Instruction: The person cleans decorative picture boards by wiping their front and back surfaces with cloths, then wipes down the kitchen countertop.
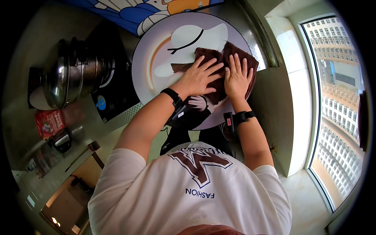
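A dark brown cloth (220,88) with a soft, plush-looking surface lies on a round table (144,64), whose top is printed with a figure in a white hat. Flat on the left part of the cloth rests my left hand (200,78), fingers spread. My right hand (237,80) presses flat on the cloth's right part, its fingers slightly apart and pointing away from me. Between the hands the cloth has a crease or an edge; whether it is one piece or two I cannot tell. Each wrist wears a black strap with a small device.
At left a shiny metal pot (72,76) stands on a black stove (105,51). A red packet (50,123) lies on the counter nearer me. On the right are a wall ledge (301,105) and a tall window (338,98). A colourful cartoon-printed surface (137,13) sits beyond the table.
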The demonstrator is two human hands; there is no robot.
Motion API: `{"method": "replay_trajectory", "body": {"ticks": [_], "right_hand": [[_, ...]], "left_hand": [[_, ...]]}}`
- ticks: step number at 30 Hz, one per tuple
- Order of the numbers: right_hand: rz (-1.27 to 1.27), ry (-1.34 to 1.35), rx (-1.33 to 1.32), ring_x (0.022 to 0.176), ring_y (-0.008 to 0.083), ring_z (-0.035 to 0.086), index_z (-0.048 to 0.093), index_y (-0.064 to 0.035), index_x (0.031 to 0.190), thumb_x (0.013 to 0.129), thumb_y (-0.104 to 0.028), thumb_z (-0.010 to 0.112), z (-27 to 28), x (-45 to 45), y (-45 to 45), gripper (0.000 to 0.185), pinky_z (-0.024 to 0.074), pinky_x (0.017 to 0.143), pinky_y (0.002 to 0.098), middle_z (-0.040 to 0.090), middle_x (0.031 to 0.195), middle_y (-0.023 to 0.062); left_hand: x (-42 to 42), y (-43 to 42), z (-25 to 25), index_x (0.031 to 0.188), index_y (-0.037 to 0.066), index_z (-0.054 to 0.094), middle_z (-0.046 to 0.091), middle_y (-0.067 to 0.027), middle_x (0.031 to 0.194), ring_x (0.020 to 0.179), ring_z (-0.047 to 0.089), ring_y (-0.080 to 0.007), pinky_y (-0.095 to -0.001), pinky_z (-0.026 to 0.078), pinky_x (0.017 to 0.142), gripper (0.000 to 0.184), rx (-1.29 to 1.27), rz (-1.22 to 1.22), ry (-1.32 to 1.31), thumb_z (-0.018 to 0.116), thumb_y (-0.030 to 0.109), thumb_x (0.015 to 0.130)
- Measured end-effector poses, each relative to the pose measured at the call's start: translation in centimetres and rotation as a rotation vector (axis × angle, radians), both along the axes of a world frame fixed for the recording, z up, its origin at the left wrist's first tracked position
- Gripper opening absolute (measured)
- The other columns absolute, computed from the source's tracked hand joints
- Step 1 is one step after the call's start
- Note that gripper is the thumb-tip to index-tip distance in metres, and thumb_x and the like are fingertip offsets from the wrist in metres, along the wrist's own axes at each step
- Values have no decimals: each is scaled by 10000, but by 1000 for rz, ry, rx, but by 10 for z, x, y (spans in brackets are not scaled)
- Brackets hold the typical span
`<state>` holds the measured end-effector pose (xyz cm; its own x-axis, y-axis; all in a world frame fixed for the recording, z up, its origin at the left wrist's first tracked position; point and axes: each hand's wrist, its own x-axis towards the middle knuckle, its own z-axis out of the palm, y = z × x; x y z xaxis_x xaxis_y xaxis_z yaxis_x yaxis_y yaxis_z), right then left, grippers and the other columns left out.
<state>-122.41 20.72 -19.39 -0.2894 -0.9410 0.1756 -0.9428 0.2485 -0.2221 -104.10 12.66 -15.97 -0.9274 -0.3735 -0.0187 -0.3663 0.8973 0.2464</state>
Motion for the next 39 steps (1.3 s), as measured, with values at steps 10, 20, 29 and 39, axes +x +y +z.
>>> {"method": "replay_trajectory", "body": {"ticks": [10,20,29,39], "right_hand": [[-92,81,107,1528,319,235,386,-233,1562,961,-573,506,-1,9,-6,701,130,1190,662,307,1651,2],[60,-24,115,1515,317,250,419,-178,1543,952,-506,548,11,64,2,688,128,1211,619,324,1642,33],[479,-122,71,1444,306,378,538,-168,1434,830,-436,711,24,-8,68,684,261,1202,500,486,1526,49],[-640,-816,-52,1202,369,605,525,75,1358,906,-416,742,-3,-18,72,702,468,1020,404,624,1285,273]], "left_hand": [[127,-48,-11,1554,132,380,285,-149,1647,1523,244,-352,-563,189,1214,760,-231,750,-47,605,523,942],[181,109,-21,1569,62,313,182,-235,1655,1515,178,-448,-593,183,1209,790,-115,928,-162,609,454,950],[185,109,-24,1587,65,262,145,-230,1663,1526,145,-439,-590,178,1215,788,-127,912,-168,560,474,984],[185,110,-24,1590,59,266,146,-239,1662,1528,141,-436,-577,168,1219,790,-129,911,-139,558,473,985]]}}
